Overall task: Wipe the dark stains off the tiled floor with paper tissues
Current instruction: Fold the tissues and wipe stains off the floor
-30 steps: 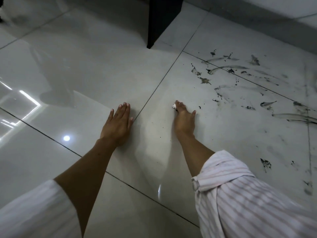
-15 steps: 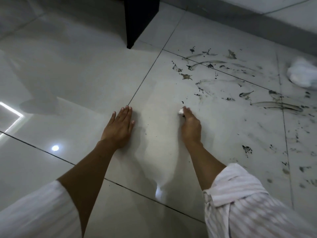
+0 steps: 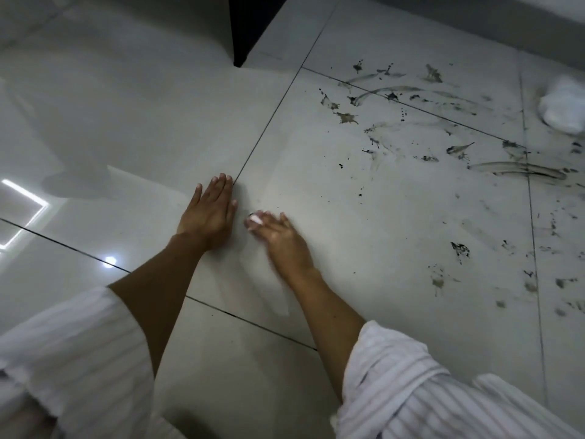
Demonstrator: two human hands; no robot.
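Observation:
My left hand lies flat on the pale tiled floor, fingers straight, beside a grout line. Just to its right, my right hand is blurred with motion and holds a small white paper tissue against the tile under its fingertips. Dark stains and smears spread over the tiles to the upper right, with a long streak and a black blot further right. The tile right around my hands shows only tiny specks.
A dark furniture leg stands on the floor at the top centre. A crumpled white bundle lies at the right edge among the stains. A wall base runs along the top right. Striped white sleeves cover both my forearms.
My right hand has swept the tissue leftward and toward me, ending close beside my left hand. The left hand has stayed planted. The view has shifted, bringing the white bundle into sight.

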